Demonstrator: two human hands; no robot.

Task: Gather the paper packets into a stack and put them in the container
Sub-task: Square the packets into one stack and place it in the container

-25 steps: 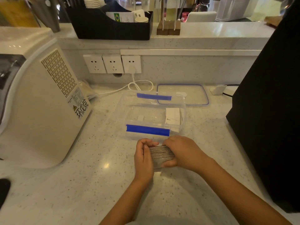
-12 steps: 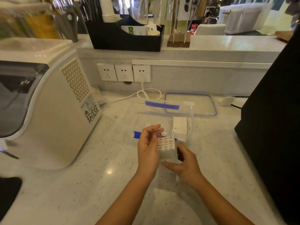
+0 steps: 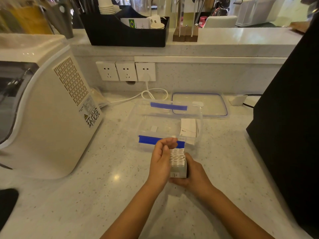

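Observation:
A stack of white paper packets (image 3: 177, 160) stands on end above the counter, just in front of the clear container (image 3: 165, 118) with blue clips. My right hand (image 3: 193, 173) cups the stack from below and from the right. Against the stack's left side rests the flat palm of my left hand (image 3: 161, 161), with its fingertips curled over the top. Inside the container, several white packets (image 3: 188, 129) lean at the right end.
The container's clear lid (image 3: 200, 104) lies flat behind it. A cream-coloured appliance (image 3: 44, 109) fills the left side, and a tall black object (image 3: 290, 126) stands at the right. Wall sockets (image 3: 126, 70) with a white cable sit behind, below a shelf carrying a black organiser (image 3: 126, 30).
The stack was lifted off the counter and turned from lying sideways to standing on end between my hands. My head rose, so more of the shelf shows.

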